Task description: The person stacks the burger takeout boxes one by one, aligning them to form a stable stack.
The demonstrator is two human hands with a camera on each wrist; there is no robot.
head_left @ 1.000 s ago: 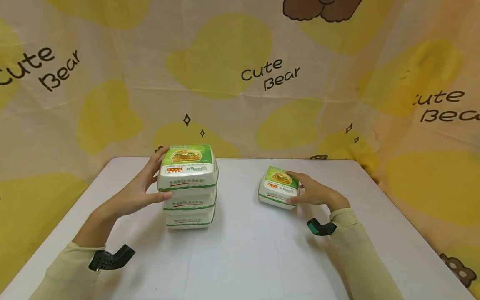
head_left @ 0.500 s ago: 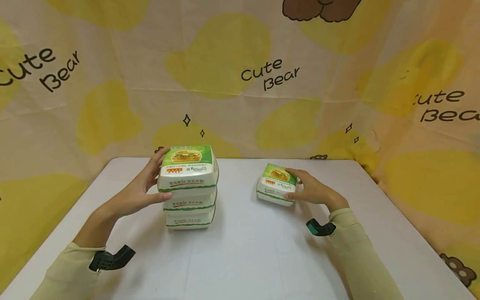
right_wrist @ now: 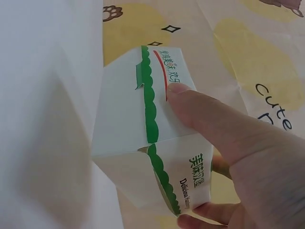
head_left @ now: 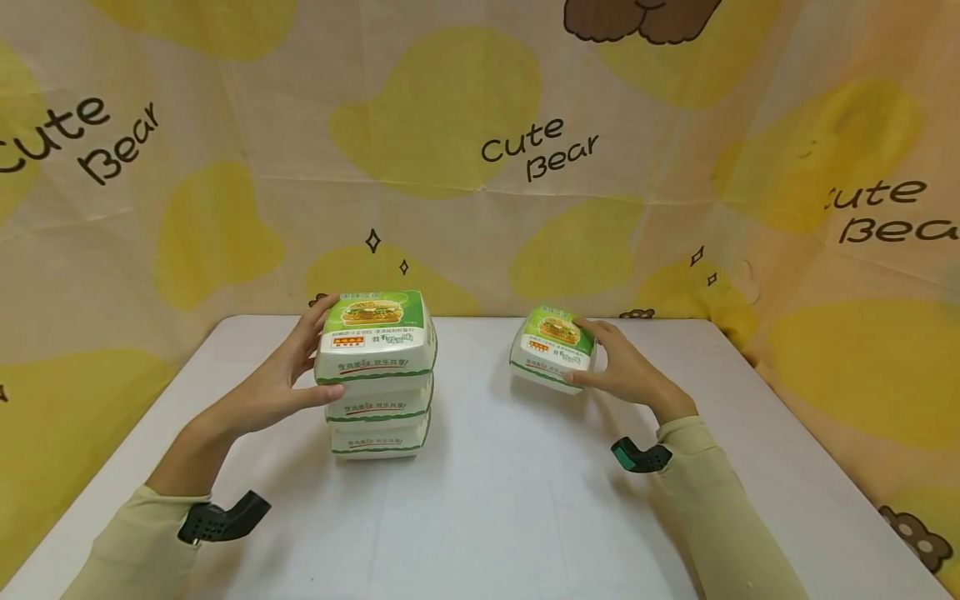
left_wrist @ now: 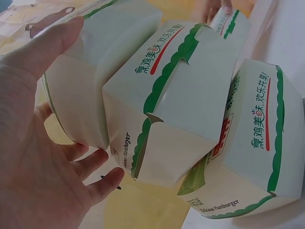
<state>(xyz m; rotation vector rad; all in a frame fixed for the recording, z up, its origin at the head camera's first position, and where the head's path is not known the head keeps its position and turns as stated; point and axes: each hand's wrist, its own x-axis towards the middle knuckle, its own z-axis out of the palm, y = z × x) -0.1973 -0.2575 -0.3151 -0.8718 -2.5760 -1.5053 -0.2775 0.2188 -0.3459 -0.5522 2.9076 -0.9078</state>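
Observation:
Three white and green cardboard burger boxes stand stacked left of the middle in the head view, with a burger picture on the top box (head_left: 375,342). The middle box (head_left: 379,405) and bottom box (head_left: 379,442) sit beneath it. My left hand (head_left: 270,379) holds the top box at its left side, thumb at the front and fingers toward the back. To the right, my right hand (head_left: 626,371) grips another burger box (head_left: 553,346) by its right side, tilted and raised over the table. In the right wrist view, the thumb (right_wrist: 205,107) presses one face and fingertips lie along another.
A white table (head_left: 465,517) carries the stack. Behind it hangs a cream and yellow cloth (head_left: 450,167) printed with "Cute Bear". Black camera mounts sit on the left wrist (head_left: 225,517) and right wrist (head_left: 641,456).
My right hand has raised its burger box and carried it slightly away and to the left. The left hand and the stack have stayed in place.

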